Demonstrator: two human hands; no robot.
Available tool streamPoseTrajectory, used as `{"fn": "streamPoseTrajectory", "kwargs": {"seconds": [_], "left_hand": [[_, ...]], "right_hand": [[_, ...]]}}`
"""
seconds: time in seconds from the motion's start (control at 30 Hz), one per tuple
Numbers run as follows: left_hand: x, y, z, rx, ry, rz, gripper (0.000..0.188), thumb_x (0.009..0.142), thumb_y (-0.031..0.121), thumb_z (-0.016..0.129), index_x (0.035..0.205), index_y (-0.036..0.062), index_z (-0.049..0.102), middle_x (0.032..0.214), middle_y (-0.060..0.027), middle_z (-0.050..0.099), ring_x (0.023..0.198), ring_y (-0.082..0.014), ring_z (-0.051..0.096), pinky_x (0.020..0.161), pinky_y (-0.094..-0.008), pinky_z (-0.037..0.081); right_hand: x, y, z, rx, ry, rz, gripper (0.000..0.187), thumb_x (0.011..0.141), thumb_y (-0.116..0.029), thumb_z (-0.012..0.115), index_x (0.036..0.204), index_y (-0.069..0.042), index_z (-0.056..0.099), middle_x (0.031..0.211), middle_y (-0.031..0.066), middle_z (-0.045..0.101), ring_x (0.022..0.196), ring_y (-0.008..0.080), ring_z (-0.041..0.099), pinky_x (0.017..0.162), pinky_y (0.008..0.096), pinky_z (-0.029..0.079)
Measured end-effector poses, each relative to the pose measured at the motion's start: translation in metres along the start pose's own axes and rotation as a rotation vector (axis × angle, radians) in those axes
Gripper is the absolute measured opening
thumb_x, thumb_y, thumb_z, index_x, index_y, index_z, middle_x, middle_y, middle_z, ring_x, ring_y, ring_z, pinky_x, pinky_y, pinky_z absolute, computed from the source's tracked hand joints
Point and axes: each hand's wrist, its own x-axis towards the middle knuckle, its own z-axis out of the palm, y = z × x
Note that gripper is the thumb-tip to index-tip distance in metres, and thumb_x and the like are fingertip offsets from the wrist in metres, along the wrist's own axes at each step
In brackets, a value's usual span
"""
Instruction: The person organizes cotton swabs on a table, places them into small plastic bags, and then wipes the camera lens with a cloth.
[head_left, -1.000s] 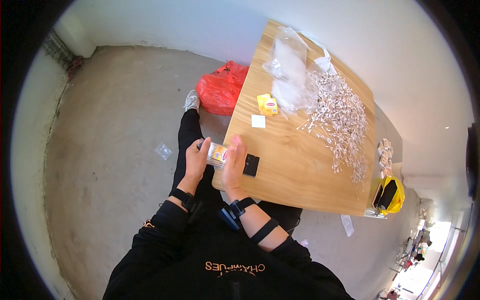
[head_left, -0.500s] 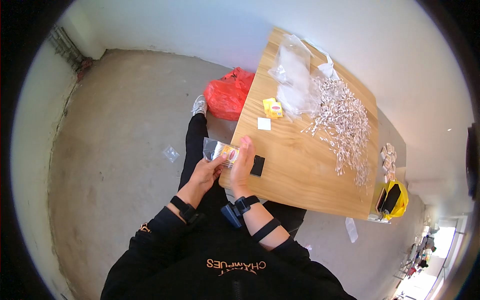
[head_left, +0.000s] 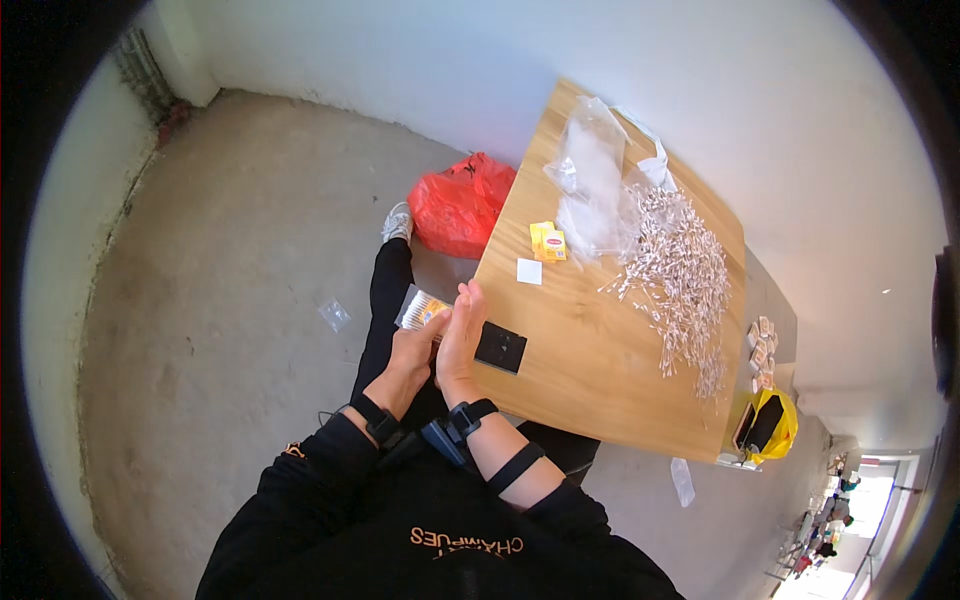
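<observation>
A clear plastic packet of cotton swabs (head_left: 420, 308) with a yellow card inside is in my left hand (head_left: 408, 352), the thumb lying over its front. My right hand (head_left: 461, 330) stands upright with fingers stretched out flat, its palm against the right end of the packet and partly hiding it. Both hands are at the left edge of the wooden table (head_left: 590, 350). Just right of my right hand lies a flat black rectangular object (head_left: 501, 347). Farther up the table are some yellow cards (head_left: 549, 243) and a white square card (head_left: 529, 271).
A large heap of loose cotton swabs (head_left: 680, 275) covers the table's right side, beside clear plastic bags (head_left: 592, 180). A red plastic bag (head_left: 460, 205) sits on the floor beyond my foot. Stacked small packs (head_left: 762, 352) and a yellow bag (head_left: 783, 425) stand past the right edge.
My view has shifted slightly. Both hands have drawn left and a little nearer with the packet, my right hand covering more of it. More of the black object shows.
</observation>
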Motion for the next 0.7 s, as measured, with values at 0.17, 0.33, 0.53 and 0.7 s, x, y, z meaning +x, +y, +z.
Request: {"fn": "streamPoseTrajectory", "kwargs": {"seconds": [0.17,0.33,0.53,0.7], "left_hand": [[-0.01,0.022,-0.002,0.033,0.0,0.228,0.026,0.079,0.007,0.073,0.101,-0.0028,0.062,0.093,-0.0073,0.066,0.077,-0.015,0.064,0.068,-0.0279,0.052],[-0.048,0.08,0.01,0.113,-0.061,0.417,0.028,0.081,0.008,0.071,0.106,0.0003,0.059,0.096,-0.0063,0.065,0.084,-0.0145,0.063,0.072,-0.0266,0.051],[-0.093,0.107,0.026,0.01,-0.178,0.321,0.029,0.085,0.009,0.067,0.111,0.0026,0.056,0.1,-0.006,0.064,0.09,-0.0141,0.063,0.076,-0.027,0.053],[-0.104,0.095,0.035,-0.116,-0.342,0.01,0.028,0.087,0.011,0.066,0.113,0.0058,0.056,0.102,-0.0054,0.064,0.093,-0.0146,0.063,0.078,-0.0285,0.053]], "right_hand": [[0.002,-0.008,0.02,0.129,-0.053,-0.002,0.049,0.101,-0.035,0.032,0.135,0.0,0.035,0.131,0.0174,0.043,0.124,0.0247,0.039,0.107,0.0354,0.026],[-0.008,-0.076,0.035,0.358,-0.176,-0.079,0.05,0.099,-0.03,0.036,0.135,0.003,0.03,0.132,0.0221,0.04,0.125,0.0282,0.039,0.107,0.0382,0.026],[-0.004,-0.113,0.002,0.827,-0.418,0.045,0.043,0.099,-0.025,0.04,0.131,0.003,0.039,0.13,0.0162,0.044,0.123,0.0215,0.041,0.107,0.0344,0.029],[0.012,-0.113,-0.072,0.532,-0.635,0.197,0.031,0.091,-0.01,0.058,0.121,-0.001,0.053,0.114,0.0068,0.055,0.11,0.014,0.051,0.097,0.0286,0.04]]}}
